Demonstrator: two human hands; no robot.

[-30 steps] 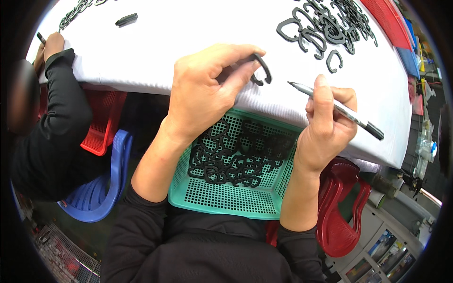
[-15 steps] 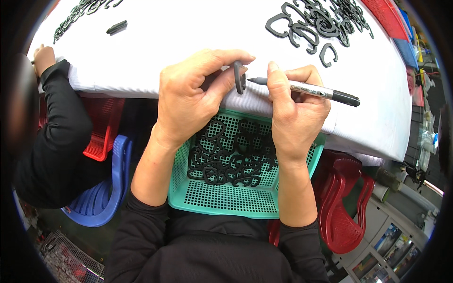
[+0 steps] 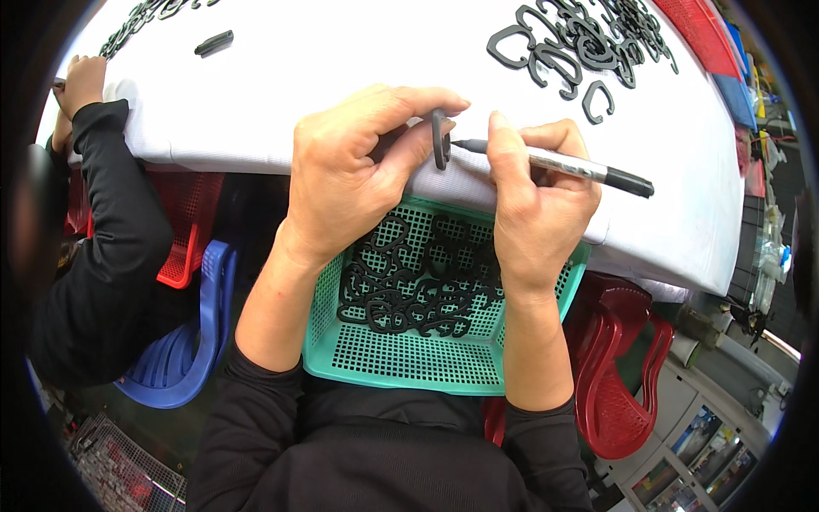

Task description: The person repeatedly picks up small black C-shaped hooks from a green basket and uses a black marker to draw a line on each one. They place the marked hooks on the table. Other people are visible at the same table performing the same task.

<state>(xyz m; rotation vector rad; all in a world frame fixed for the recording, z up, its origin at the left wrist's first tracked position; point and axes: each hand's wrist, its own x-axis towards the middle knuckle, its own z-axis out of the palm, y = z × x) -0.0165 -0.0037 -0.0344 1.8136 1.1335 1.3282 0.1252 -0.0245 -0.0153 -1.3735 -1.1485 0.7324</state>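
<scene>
Upright between the thumb and index finger of my left hand point(image 3: 345, 171) is a black C-shaped ring point(image 3: 439, 141), seen nearly edge-on. My right hand point(image 3: 546, 209) grips a silver-and-black marker pen point(image 3: 573, 165), its tip at or very near the ring's right side; contact is too fine to tell. Under both hands, a green plastic basket point(image 3: 401, 383) holds several similar black rings point(image 3: 397, 299). Further off on the white-covered table point(image 3: 341, 51) lies a pile of such rings point(image 3: 589, 47), with a single ring point(image 3: 587, 102) at its near edge.
A short black piece like a pen cap point(image 3: 213, 43) lies at the table's far left, near more black rings point(image 3: 141, 26). Another person's hand point(image 3: 84, 83) rests at the left table edge. A blue chair point(image 3: 213, 324) stands left, a dark red chair point(image 3: 618, 375) right.
Both my hands, with the ring and the marker, have shifted very slightly right in the picture. The other person's hand at the left has moved up and further over the table.
</scene>
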